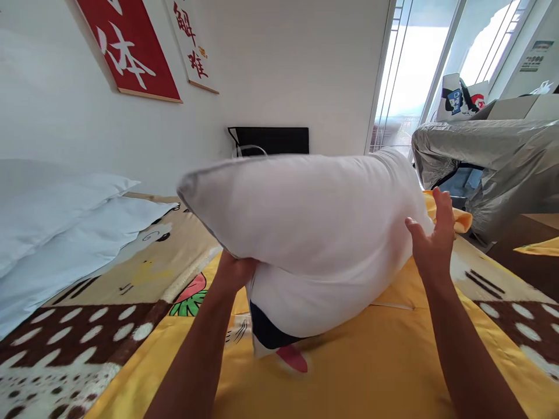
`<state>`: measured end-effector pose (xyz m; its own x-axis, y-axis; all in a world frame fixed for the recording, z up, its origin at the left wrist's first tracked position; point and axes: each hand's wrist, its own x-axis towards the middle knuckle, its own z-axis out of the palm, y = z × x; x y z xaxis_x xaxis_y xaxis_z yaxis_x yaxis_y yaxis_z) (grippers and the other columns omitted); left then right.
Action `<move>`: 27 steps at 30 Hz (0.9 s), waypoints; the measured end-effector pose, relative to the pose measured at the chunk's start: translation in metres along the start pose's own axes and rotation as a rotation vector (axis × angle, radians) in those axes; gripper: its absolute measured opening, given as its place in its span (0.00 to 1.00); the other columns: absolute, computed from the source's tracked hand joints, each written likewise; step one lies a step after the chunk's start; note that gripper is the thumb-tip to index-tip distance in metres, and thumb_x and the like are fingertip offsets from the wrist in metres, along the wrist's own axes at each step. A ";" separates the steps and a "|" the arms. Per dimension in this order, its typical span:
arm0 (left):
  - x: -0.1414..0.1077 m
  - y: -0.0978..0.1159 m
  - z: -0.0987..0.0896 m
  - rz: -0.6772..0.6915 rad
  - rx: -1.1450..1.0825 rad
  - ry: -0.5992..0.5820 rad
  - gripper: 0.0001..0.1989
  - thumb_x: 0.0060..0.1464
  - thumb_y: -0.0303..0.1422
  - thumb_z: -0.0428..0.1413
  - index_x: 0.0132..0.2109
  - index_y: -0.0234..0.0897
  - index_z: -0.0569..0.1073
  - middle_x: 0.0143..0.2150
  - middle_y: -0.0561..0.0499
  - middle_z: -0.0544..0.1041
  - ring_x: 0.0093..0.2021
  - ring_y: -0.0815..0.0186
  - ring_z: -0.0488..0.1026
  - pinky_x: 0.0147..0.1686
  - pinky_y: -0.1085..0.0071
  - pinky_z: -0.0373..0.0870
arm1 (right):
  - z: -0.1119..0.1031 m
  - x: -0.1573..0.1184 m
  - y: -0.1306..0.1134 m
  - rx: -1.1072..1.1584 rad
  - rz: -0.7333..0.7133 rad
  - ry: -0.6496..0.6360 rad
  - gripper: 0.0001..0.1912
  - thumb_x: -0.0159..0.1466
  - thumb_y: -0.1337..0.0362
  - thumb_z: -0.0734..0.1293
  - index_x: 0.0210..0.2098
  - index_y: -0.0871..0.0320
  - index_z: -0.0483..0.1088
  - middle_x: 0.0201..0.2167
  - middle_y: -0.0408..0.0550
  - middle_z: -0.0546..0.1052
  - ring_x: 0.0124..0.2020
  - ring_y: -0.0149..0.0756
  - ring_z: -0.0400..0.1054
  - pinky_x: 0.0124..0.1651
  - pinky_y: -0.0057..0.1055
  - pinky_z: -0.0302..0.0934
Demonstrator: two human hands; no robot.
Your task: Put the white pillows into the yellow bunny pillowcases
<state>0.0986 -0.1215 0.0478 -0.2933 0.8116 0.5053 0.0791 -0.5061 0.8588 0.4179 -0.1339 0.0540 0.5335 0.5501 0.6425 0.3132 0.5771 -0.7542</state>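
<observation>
Yellow cloth [349, 387] spreads nearest, at 6 o'clock. The left hand [238, 270], at the central white pillow's [305, 215] 8 o'clock, grips its edge. The right hand [432, 238], at the pillow's 3 o'clock, is open, fingers spread; whether it touches the fabric cannot be told. Beyond: pale pillows [65, 215] overlapping at 9 o'clock; a silvery cover [493, 142] at 2; a black panel [275, 140] at 12; a red hanging scroll [135, 52] on the wall at 11.
</observation>
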 end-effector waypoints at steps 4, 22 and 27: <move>-0.009 0.016 -0.002 0.068 0.050 -0.241 0.09 0.30 0.33 0.61 0.25 0.38 0.76 0.28 0.46 0.78 0.39 0.52 0.73 0.42 0.60 0.72 | 0.014 -0.033 -0.058 0.023 -0.255 -0.194 0.27 0.58 0.60 0.64 0.58 0.47 0.62 0.64 0.44 0.57 0.66 0.44 0.45 0.65 0.49 0.36; 0.014 -0.022 -0.006 -0.065 0.002 -0.120 0.22 0.31 0.39 0.63 0.38 0.35 0.76 0.38 0.42 0.79 0.50 0.48 0.69 0.51 0.59 0.66 | 0.114 -0.008 -0.146 -0.401 -0.768 -0.928 0.28 0.69 0.49 0.48 0.28 0.59 0.69 0.24 0.43 0.70 0.29 0.32 0.64 0.39 0.31 0.51; 0.027 -0.065 -0.022 -0.135 -0.024 -0.130 0.22 0.34 0.42 0.63 0.38 0.36 0.76 0.42 0.42 0.78 0.52 0.49 0.68 0.50 0.58 0.67 | 0.138 -0.038 -0.097 -0.505 -0.916 -0.909 0.27 0.68 0.47 0.49 0.30 0.60 0.68 0.27 0.47 0.71 0.29 0.34 0.61 0.42 0.34 0.49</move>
<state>0.0647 -0.0724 0.0036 -0.1740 0.9025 0.3939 0.0241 -0.3960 0.9179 0.2591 -0.1278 0.1209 -0.6474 0.4058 0.6451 0.6216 0.7710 0.1387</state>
